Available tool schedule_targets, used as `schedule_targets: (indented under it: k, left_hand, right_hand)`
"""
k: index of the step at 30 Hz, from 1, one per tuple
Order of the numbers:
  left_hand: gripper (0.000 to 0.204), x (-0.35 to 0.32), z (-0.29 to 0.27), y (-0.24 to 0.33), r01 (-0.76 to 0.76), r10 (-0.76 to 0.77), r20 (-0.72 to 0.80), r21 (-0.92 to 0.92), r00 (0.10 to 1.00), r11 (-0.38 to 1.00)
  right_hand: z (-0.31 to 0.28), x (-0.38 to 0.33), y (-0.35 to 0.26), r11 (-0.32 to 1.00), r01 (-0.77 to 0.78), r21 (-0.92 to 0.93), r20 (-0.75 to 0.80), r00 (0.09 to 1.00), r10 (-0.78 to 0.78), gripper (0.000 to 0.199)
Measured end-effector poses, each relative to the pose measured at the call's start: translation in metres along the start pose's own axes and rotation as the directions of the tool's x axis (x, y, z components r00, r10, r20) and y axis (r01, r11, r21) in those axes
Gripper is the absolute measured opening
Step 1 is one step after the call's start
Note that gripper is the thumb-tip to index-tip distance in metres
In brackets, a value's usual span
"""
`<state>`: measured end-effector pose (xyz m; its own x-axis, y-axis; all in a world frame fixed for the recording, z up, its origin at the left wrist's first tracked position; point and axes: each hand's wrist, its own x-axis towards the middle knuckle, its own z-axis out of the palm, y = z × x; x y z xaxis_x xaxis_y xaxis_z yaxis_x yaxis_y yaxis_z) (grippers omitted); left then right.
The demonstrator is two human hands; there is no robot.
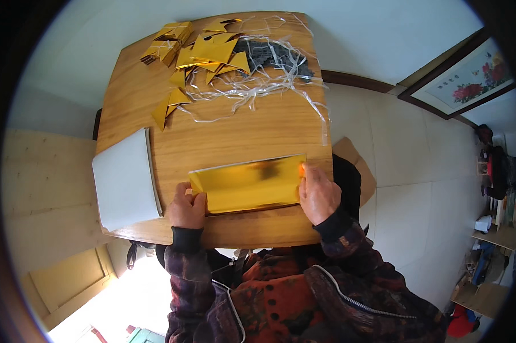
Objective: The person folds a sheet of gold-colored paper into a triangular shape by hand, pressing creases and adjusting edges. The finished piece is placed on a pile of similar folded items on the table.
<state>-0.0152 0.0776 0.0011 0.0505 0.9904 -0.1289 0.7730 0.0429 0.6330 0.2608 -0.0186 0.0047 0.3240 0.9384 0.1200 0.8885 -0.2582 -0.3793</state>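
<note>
A shiny gold foil sheet [249, 183] lies flat on the near part of a round wooden table [258, 128]. My left hand [186, 207] pinches the sheet's near left corner with its fingertips. My right hand [318, 194] presses down on the sheet's right edge, thumb on the foil. The sheet stays flat between both hands.
A white stack of sheets [124, 180] lies at the table's left edge. Several folded gold paper shapes [204, 54] and a tangle of clear plastic strips [258, 77] cover the far side. A brown piece of cardboard [355, 166] lies on the tiled floor to the right.
</note>
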Motion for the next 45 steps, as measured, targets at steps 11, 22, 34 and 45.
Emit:
schedule_targets:
  k: [11,22,34,45]
  left_hand:
    - [0.035,0.002,0.003,-0.002,0.026,-0.028,0.027,0.066,0.999,0.997]
    - [0.034,0.002,0.004,0.001,0.063,-0.063,-0.004,0.063,0.998,0.996]
    - [0.027,-0.001,0.013,-0.006,0.014,-0.013,-0.179,0.007,0.984,1.000]
    - [0.073,-0.090,0.080,0.078,-0.791,0.770,0.236,0.350,0.592,0.501]
  right_hand:
    - [-0.003,0.005,0.003,0.936,0.268,-0.228,-0.044,0.958,-0.285,0.037]
    - [-0.005,-0.006,0.015,0.939,0.311,-0.150,0.023,0.950,-0.311,0.058]
    - [0.000,-0.009,0.015,0.954,0.273,-0.125,0.026,0.962,-0.272,0.056]
    - [0.011,-0.011,0.017,0.942,0.286,-0.174,-0.051,0.953,-0.298,0.054]
